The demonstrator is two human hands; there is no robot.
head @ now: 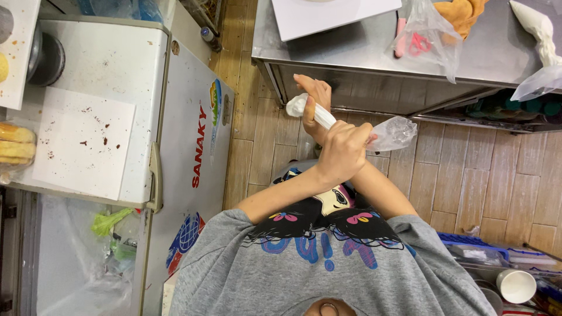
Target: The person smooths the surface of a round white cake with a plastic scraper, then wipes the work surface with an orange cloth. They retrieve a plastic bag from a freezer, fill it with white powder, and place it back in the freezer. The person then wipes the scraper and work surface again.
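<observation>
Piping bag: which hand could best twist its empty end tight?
Probably the left hand: it grips the piping bag right where the empty clear end begins. The right hand holds the filled white end.

- A white chest freezer (175, 146) fills the left of the frame.
- A white sheet (82, 140) with dark crumbs lies on its lid.
- A steel worktop (363, 47) runs across the top right.
- On it, a clear bag (424, 35) holds pink scissors (417, 43).
- A white cup (516, 285) sits at the lower right.
- Wooden floor planks (468, 175) lie between.
</observation>
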